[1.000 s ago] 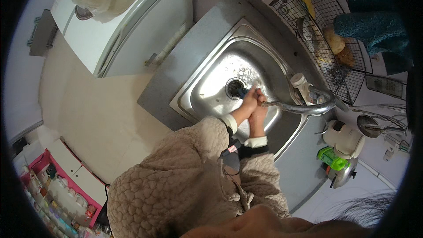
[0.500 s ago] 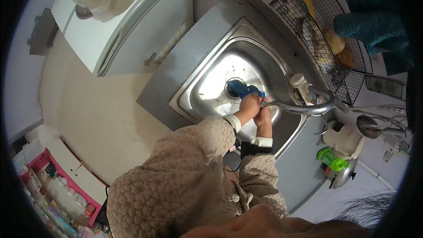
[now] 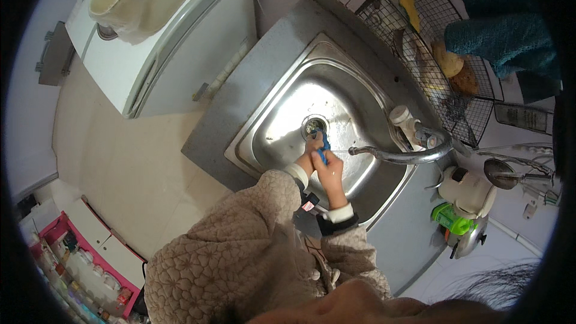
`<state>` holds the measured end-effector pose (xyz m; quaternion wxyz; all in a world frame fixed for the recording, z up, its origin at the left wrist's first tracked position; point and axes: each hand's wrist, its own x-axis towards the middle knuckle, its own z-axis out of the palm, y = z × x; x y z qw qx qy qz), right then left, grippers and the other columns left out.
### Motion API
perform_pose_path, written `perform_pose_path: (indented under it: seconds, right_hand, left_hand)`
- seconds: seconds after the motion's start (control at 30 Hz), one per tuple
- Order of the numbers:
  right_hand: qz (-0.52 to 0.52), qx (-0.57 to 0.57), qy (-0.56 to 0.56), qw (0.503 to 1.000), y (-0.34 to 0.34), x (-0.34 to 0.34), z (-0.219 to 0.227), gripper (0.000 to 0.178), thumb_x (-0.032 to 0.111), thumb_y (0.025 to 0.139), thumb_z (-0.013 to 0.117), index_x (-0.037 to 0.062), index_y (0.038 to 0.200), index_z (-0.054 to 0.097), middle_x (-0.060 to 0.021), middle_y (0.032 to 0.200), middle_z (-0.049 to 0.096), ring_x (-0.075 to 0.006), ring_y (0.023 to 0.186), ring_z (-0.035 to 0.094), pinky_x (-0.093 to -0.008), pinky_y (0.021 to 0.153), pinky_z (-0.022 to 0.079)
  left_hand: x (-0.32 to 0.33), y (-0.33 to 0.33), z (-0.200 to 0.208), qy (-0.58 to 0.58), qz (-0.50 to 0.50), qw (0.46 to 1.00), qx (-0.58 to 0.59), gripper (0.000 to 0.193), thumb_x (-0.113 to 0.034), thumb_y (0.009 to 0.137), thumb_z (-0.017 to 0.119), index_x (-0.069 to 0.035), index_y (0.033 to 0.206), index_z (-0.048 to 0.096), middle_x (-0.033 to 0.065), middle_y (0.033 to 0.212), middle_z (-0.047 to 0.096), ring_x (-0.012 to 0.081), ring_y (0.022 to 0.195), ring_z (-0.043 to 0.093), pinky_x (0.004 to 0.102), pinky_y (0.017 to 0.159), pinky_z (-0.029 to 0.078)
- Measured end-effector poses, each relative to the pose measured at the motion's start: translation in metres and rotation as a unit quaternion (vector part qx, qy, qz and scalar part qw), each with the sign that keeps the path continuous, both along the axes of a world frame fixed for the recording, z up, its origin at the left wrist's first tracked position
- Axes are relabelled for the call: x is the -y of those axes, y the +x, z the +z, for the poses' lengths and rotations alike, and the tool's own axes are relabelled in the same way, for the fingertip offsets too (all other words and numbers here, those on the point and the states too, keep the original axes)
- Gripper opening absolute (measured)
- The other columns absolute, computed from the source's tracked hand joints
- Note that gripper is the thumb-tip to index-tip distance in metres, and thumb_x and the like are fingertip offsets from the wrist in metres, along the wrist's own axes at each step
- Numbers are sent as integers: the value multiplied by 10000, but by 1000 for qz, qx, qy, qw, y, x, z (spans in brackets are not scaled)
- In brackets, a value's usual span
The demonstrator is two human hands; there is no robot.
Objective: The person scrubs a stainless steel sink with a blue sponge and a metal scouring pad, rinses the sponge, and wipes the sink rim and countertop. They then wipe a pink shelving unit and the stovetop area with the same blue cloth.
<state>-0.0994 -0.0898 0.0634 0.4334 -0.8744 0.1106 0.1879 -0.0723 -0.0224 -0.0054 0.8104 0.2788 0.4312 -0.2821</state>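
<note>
Both my hands are over the stainless steel sink (image 3: 270,119), close together near its drain (image 3: 314,123). A small, crumpled blue cloth (image 3: 324,142) is bunched between them. My left hand (image 3: 308,155) is closed around one part of it, and my right hand (image 3: 330,173) grips it just beside. The curved faucet (image 3: 399,155) reaches over the basin, its spout end to the right of my hands. A thin bright streak, apparently water, runs from the spout toward my hands. Bits of debris lie in the drain. My fingers partly hide the cloth.
Grey counter (image 3: 231,97) surrounds the sink. A black wire rack (image 3: 441,78) with sponges stands at the far right, near a hanging teal towel (image 3: 504,42). A cream pot-like container (image 3: 468,191) and green item (image 3: 451,219) are at the right. A white appliance (image 3: 180,54) stands left.
My hands and the cloth have moved left, away from beneath the spout. The cloth is now bunched smaller, and the drain it partly covered shows more.
</note>
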Motion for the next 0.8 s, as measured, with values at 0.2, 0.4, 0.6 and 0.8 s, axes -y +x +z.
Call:
perform_pose_path:
  seconds: [0.2,0.4,0.6,0.8]
  right_hand:
    - [-274,143,133,942,20,16,-30,277,219,763,612,-15,657,509,-121,560,503,-170,518,467,-328,520,404]
    - [-46,140,-158,976,15,-4,-19,281,261,770,571,-1,671,549,-182,635,561,-301,572,532,-364,557,423]
    - [-153,114,-164,968,41,55,-47,358,271,847,509,-21,641,536,-176,546,529,-314,512,524,-394,532,408]
    - [-120,131,5,984,3,32,-47,204,167,743,602,-30,738,545,-142,692,553,-245,623,531,-347,570,422]
  left_hand:
    - [25,-13,-11,71,-59,996,-2,323,-323,864,495,-4,895,539,68,753,534,168,666,528,303,577,441]
    - [19,-22,-47,-17,-11,985,173,270,-327,823,557,-57,834,543,48,774,542,158,644,521,350,553,444]
    - [17,-7,-3,-5,-30,999,12,262,-307,854,509,-98,1013,503,39,929,547,173,820,535,299,713,448]
    - [17,6,7,-209,31,975,-67,211,-268,910,427,-68,881,487,43,838,528,148,775,515,260,744,435]
